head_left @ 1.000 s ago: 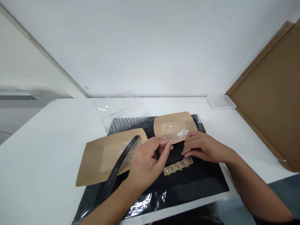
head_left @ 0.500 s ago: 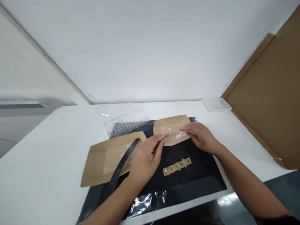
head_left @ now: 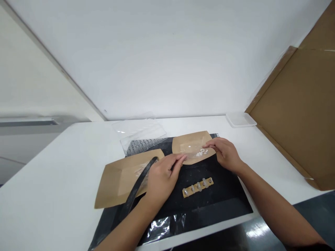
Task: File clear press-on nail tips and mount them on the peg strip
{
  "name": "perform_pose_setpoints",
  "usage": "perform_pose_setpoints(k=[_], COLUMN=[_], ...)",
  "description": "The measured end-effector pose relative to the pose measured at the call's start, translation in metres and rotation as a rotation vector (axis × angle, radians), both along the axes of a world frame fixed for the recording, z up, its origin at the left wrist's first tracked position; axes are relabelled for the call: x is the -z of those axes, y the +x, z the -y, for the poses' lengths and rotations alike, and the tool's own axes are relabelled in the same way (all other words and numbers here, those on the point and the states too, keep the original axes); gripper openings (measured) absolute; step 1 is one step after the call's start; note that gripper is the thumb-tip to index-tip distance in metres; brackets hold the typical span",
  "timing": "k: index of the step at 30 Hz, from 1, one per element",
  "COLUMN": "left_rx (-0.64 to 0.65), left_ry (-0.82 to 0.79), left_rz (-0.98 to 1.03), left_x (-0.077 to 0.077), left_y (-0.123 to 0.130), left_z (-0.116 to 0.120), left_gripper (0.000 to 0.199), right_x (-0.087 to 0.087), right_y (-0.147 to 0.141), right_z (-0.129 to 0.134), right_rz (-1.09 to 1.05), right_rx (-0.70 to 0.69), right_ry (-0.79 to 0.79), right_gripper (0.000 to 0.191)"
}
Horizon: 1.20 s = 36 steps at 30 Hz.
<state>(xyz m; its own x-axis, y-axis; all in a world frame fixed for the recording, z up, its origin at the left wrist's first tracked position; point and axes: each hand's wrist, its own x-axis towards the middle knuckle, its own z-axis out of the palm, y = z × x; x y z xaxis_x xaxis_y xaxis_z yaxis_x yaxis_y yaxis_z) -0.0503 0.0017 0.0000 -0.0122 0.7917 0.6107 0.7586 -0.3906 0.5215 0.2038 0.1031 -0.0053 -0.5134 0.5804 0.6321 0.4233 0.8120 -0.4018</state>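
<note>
A small clear plastic bag (head_left: 194, 150) with small white pieces (head_left: 202, 152) in it lies over the right brown paper tray (head_left: 192, 138). My left hand (head_left: 162, 174) pinches the bag's near left edge, thumb against forefinger. On the bag's right side, my right hand (head_left: 227, 154) is closed with its fingertips at the plastic. Below the hands, a short tan strip (head_left: 198, 187) bearing several translucent and metallic parts rests on the black sheet (head_left: 209, 207). A larger brown paper tray (head_left: 108, 183) holding clear plastic packaging is left of my left hand.
A curved black strip (head_left: 137, 186) crosses the left tray beside my left forearm. Clear plastic cases (head_left: 143, 134) lie behind it. A shallow translucent container (head_left: 240, 120) stands at the back right, next to a large cardboard panel (head_left: 295, 118). A white wall bounds the table's back.
The view has shifted slightly. My left fingertips are a little lower on the bag's edge, and the bag lies flatter over the tray. Both hands stay at the bag.
</note>
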Motion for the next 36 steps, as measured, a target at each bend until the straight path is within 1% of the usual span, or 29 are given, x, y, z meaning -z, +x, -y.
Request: perform_pose_setpoints(k=[2, 4, 7, 9, 11, 15, 20, 23, 26, 29, 33, 36], left_rx=[-0.002, 0.009, 0.033, 0.05, 0.061, 0.093, 0.085, 0.05, 0.011, -0.009, 0.016, 0.032], left_ry=[0.001, 0.01, 0.021, 0.033, 0.044, 0.022, 0.032, 0.042, 0.049, 0.065, 0.055, 0.047], left_rz=[-0.001, -0.01, -0.026, -0.032, -0.032, -0.015, 0.012, 0.015, 0.008, 0.005, -0.018, -0.024], left_x=[0.0005, 0.0017, 0.0032, 0.0032, 0.0025, 0.0014, -0.0002, -0.0025, -0.0037, -0.0027, -0.0003, 0.0007], left_y=[0.0004, 0.0004, 0.0004, 0.0008, 0.0015, 0.0026, 0.0027, 0.0026, 0.0026, 0.0031, 0.0037, 0.0033], left_z=[-0.0001, -0.0002, 0.0001, 0.0005, 0.001, 0.0012, 0.0012, 0.0021, 0.0031, 0.0031, 0.0017, 0.0007], left_gripper=[0.021, 0.024, 0.025, 0.023, 0.021, 0.022, 0.024, 0.028, 0.03, 0.027, 0.021, 0.021], right_x=[0.0002, 0.0005, 0.0003, -0.0005, -0.0013, -0.0001, 0.0045, 0.0055, 0.0061, 0.0075, 0.0078, 0.0064], right_y=[0.0001, 0.0, -0.0014, -0.0028, -0.0037, -0.0032, -0.0017, -0.003, -0.0047, -0.005, -0.0039, -0.0035], right_z=[-0.0007, -0.0009, 0.0014, 0.0041, 0.006, 0.0048, 0.0005, 0.0016, 0.0038, 0.0042, 0.0034, 0.0035], right_rz=[-0.004, -0.005, -0.074, -0.136, -0.15, -0.077, -0.006, -0.007, -0.005, 0.005, -0.009, -0.051], right_rx=[0.008, 0.004, 0.025, 0.063, 0.102, 0.153, 0.166, 0.136, 0.141, 0.17, 0.178, 0.177], right_ry=[-0.015, -0.022, -0.048, -0.078, -0.088, -0.082, -0.105, -0.128, -0.161, -0.169, -0.204, -0.2], right_gripper=[0.03, 0.029, 0.015, 0.01, 0.013, 0.023, 0.021, 0.016, 0.022, 0.025, 0.028, 0.029])
